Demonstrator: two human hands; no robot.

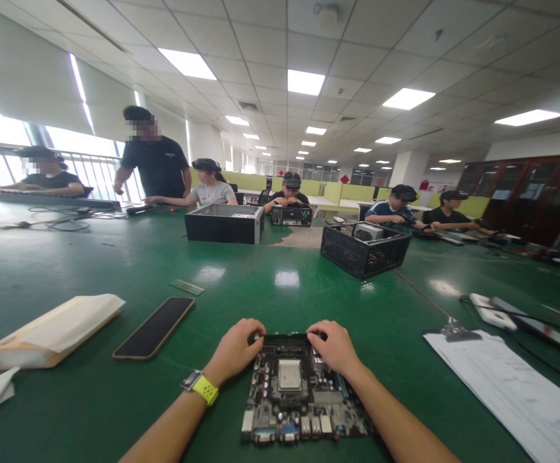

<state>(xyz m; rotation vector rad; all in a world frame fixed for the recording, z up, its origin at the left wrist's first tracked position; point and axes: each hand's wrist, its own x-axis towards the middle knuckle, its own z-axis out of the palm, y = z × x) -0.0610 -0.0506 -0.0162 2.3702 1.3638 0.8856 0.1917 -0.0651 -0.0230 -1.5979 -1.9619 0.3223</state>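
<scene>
Two hands (pixel 284 350) gripping motherboard (pixel 299 392); open case (pixel 364 251) holds components.

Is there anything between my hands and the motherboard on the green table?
No. Both the left hand and the right hand already rest on the far edge of the motherboard; nothing visible lies between them.
</scene>
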